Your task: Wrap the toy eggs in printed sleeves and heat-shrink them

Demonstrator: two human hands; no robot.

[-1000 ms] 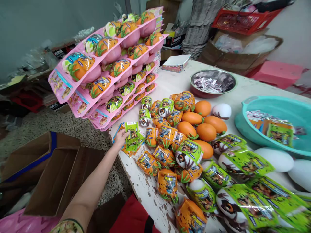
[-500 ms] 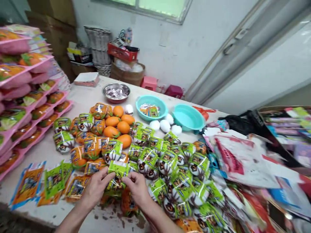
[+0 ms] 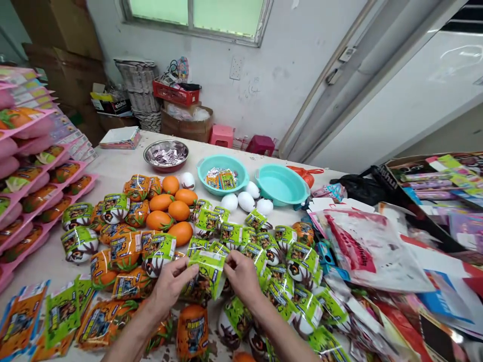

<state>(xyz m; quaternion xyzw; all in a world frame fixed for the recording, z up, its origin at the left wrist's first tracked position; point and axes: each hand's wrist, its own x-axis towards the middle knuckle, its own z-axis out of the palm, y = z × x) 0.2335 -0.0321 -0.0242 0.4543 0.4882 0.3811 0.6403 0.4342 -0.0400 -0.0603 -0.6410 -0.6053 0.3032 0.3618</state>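
Observation:
A bright green printed plastic bag [image 3: 207, 277] is held up over the heaped packets at the front middle of the table. My left hand [image 3: 171, 281] pinches its left upper edge between thumb and fingers. At the opposite edge, the fingers of my right hand [image 3: 243, 275] are closed on the bag's upper right corner. What the bag holds, if anything, is hard to make out. Green-wrapped white eggs [image 3: 298, 264] lie piled to the right of my hands. Orange-wrapped eggs [image 3: 126, 251] lie to the left, and an orange packet [image 3: 192, 329] lies just below the bag.
Bare orange eggs [image 3: 158, 220] and white eggs [image 3: 246, 201] sit behind the packets. Farther back stand a metal bowl [image 3: 166, 155] and two turquoise basins [image 3: 283, 183]. Stacked pink trays [image 3: 81, 188] rise at left; flat bags [image 3: 62, 314] lie front left. Plastic wrapping [image 3: 373, 251] clutters the right.
My view has shifted, so the table's contents sit farther left. The green bag is now raised and spread between my hands, and my right hand has moved to its right corner.

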